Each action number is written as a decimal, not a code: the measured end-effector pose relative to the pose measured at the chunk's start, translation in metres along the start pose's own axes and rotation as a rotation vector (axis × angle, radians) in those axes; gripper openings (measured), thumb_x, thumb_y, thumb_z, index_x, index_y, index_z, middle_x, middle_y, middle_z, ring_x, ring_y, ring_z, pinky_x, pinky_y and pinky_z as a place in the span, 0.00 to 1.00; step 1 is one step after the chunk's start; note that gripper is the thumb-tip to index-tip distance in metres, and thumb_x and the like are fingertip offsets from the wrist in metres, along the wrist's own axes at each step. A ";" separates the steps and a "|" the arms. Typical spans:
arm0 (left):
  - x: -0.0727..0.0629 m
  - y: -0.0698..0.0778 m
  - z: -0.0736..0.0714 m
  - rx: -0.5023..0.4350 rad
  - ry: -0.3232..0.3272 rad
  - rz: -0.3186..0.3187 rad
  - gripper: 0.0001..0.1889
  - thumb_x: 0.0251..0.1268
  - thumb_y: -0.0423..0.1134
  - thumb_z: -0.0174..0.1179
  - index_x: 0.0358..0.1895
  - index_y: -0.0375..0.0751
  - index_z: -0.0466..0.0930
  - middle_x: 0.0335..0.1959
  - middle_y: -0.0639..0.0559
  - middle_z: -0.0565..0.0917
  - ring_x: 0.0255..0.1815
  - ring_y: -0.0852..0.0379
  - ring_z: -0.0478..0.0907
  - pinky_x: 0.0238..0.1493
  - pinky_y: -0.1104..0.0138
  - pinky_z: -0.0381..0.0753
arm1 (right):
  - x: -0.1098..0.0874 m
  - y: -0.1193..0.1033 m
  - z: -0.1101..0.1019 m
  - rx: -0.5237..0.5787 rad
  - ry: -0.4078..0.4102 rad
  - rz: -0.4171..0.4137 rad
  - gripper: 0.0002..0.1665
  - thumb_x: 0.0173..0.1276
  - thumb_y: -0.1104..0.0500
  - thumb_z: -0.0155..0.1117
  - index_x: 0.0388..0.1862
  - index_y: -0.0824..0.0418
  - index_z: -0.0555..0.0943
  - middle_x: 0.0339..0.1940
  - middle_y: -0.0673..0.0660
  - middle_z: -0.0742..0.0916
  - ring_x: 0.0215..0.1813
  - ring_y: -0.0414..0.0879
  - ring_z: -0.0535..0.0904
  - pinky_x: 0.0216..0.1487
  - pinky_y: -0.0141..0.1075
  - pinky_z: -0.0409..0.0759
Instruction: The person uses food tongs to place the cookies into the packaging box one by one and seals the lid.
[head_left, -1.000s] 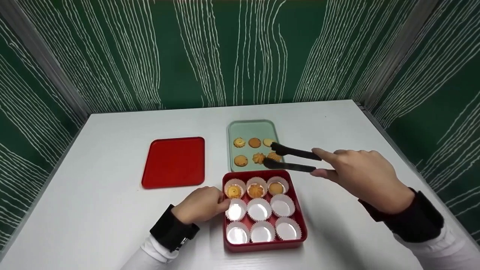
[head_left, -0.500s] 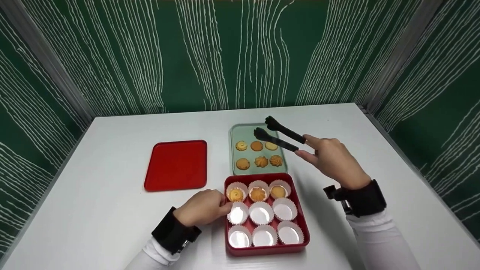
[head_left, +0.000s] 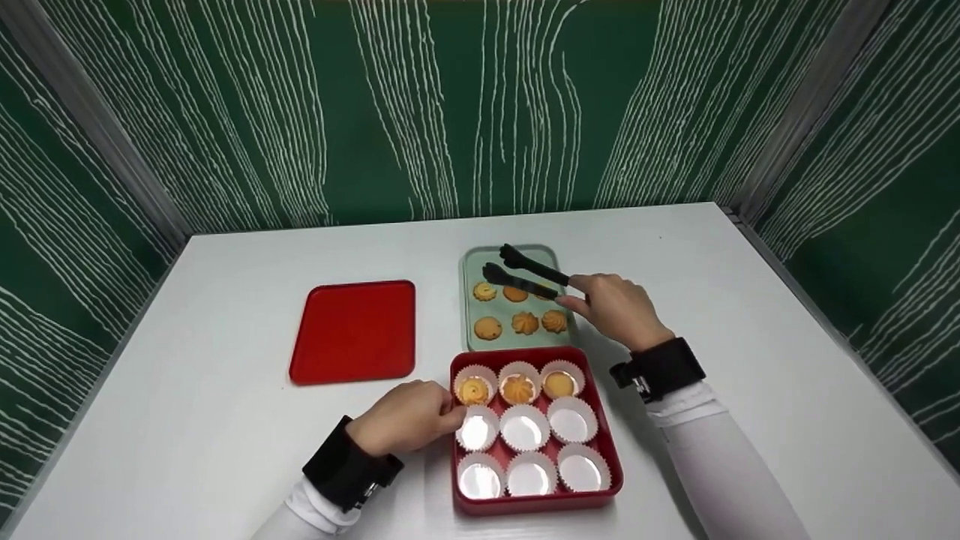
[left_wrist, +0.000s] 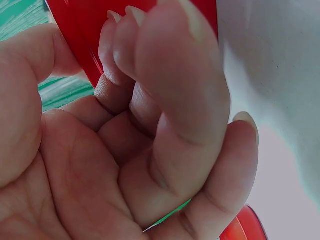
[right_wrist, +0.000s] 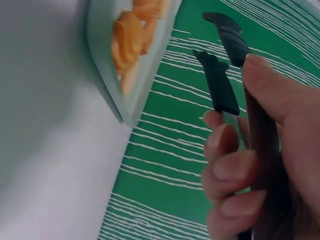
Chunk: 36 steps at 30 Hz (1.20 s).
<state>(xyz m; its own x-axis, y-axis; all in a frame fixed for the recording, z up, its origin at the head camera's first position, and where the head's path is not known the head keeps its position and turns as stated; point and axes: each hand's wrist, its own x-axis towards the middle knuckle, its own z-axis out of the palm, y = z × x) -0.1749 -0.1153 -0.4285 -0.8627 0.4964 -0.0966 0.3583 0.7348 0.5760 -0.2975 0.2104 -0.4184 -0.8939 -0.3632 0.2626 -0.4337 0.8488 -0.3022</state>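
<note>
In the head view, my left hand (head_left: 412,416) holds the left wall of a red square box (head_left: 536,505), thumb over its rim. The left wrist view shows curled fingers (left_wrist: 185,100) against the red wall. Rows of white paper cups (head_left: 525,428) fill the box; the far row holds a ring-shaped, a star-shaped and a round cookie (head_left: 559,385). My right hand (head_left: 619,311) grips black-tipped tongs (head_left: 534,266), their arms apart with nothing between the tips. These hover over a pale green tray (head_left: 501,343) bearing several cookies (head_left: 487,328), partly hiding its far row.
Left of the green tray lies a red square tray or lid (head_left: 356,330) on the white table (head_left: 225,315). The box stands close against the green tray's near edge. Green walls (head_left: 480,112) with white wavy lines enclose the back and sides.
My right hand has carried the tongs left, first up past the green tray's right side, then slightly down over its far cookies. The left hand keeps its hold on the box.
</note>
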 end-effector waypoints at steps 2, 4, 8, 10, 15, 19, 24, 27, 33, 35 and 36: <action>0.000 0.000 0.000 0.005 0.000 0.006 0.28 0.75 0.42 0.60 0.12 0.51 0.63 0.10 0.63 0.60 0.17 0.62 0.61 0.23 0.68 0.58 | 0.005 -0.002 0.005 -0.001 -0.020 0.004 0.19 0.77 0.48 0.69 0.48 0.65 0.87 0.39 0.64 0.91 0.39 0.59 0.86 0.38 0.56 0.82; 0.001 -0.001 0.001 0.012 0.004 0.013 0.27 0.75 0.42 0.59 0.12 0.50 0.64 0.10 0.63 0.60 0.17 0.62 0.61 0.23 0.68 0.58 | 0.009 -0.004 0.010 -0.004 -0.038 0.002 0.21 0.77 0.48 0.70 0.50 0.66 0.88 0.40 0.64 0.91 0.40 0.59 0.87 0.40 0.56 0.83; 0.002 -0.002 0.000 0.033 0.007 0.020 0.27 0.74 0.42 0.59 0.12 0.51 0.64 0.10 0.63 0.60 0.17 0.62 0.60 0.24 0.68 0.58 | 0.015 -0.008 0.018 -0.021 -0.068 -0.010 0.24 0.77 0.47 0.70 0.53 0.68 0.88 0.41 0.65 0.91 0.43 0.60 0.88 0.42 0.57 0.84; 0.002 -0.002 0.000 0.031 0.006 0.018 0.27 0.75 0.42 0.59 0.12 0.51 0.64 0.10 0.63 0.60 0.17 0.62 0.60 0.23 0.68 0.58 | 0.016 -0.009 0.021 -0.029 -0.078 -0.014 0.23 0.77 0.46 0.70 0.50 0.67 0.88 0.37 0.63 0.91 0.40 0.59 0.87 0.41 0.56 0.84; 0.002 -0.002 0.000 0.012 -0.001 0.009 0.27 0.75 0.42 0.59 0.12 0.51 0.64 0.10 0.63 0.60 0.17 0.62 0.61 0.23 0.67 0.58 | 0.015 -0.010 0.026 -0.028 -0.090 -0.009 0.20 0.76 0.46 0.70 0.46 0.64 0.88 0.30 0.58 0.88 0.34 0.55 0.84 0.37 0.54 0.82; 0.002 -0.001 0.000 0.010 -0.003 0.007 0.27 0.75 0.42 0.59 0.12 0.51 0.64 0.10 0.63 0.60 0.17 0.62 0.61 0.23 0.67 0.58 | 0.013 -0.009 0.025 -0.039 -0.078 -0.009 0.19 0.76 0.48 0.71 0.47 0.64 0.88 0.32 0.59 0.89 0.34 0.55 0.84 0.37 0.54 0.82; 0.002 -0.001 0.001 0.010 -0.004 0.011 0.27 0.75 0.42 0.59 0.13 0.51 0.64 0.10 0.62 0.61 0.17 0.62 0.61 0.24 0.67 0.59 | 0.010 -0.007 0.020 -0.058 -0.076 -0.003 0.17 0.76 0.49 0.72 0.44 0.63 0.89 0.31 0.59 0.89 0.33 0.54 0.84 0.36 0.53 0.82; 0.002 -0.001 0.001 0.011 -0.002 0.011 0.27 0.75 0.42 0.59 0.13 0.51 0.63 0.11 0.62 0.61 0.17 0.62 0.61 0.24 0.67 0.59 | 0.008 -0.006 0.014 -0.052 -0.070 -0.009 0.17 0.76 0.49 0.71 0.48 0.63 0.90 0.33 0.61 0.90 0.34 0.56 0.85 0.35 0.54 0.82; 0.002 -0.001 0.001 0.032 0.009 0.018 0.26 0.74 0.41 0.59 0.13 0.50 0.64 0.11 0.62 0.61 0.18 0.62 0.61 0.25 0.67 0.59 | 0.004 0.000 0.007 -0.063 -0.029 -0.039 0.17 0.75 0.49 0.72 0.47 0.63 0.90 0.33 0.62 0.91 0.32 0.56 0.85 0.31 0.55 0.80; 0.002 -0.001 0.001 0.039 0.019 0.026 0.26 0.74 0.41 0.59 0.13 0.50 0.64 0.11 0.62 0.61 0.18 0.62 0.61 0.25 0.67 0.60 | 0.003 0.001 0.008 -0.074 -0.017 -0.043 0.17 0.75 0.49 0.72 0.44 0.63 0.90 0.32 0.62 0.90 0.32 0.56 0.84 0.31 0.55 0.80; 0.002 0.000 0.001 0.042 0.023 0.030 0.26 0.74 0.41 0.59 0.13 0.50 0.65 0.12 0.61 0.62 0.18 0.61 0.62 0.25 0.67 0.60 | 0.003 0.002 0.010 -0.074 -0.017 -0.040 0.17 0.75 0.49 0.72 0.45 0.63 0.90 0.33 0.62 0.90 0.32 0.56 0.84 0.31 0.55 0.80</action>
<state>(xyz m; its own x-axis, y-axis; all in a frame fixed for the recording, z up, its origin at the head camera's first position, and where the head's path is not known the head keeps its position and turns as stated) -0.1760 -0.1141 -0.4298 -0.8591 0.5082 -0.0609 0.3986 0.7388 0.5434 -0.3020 0.2071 -0.4269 -0.8779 -0.4036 0.2577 -0.4605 0.8592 -0.2231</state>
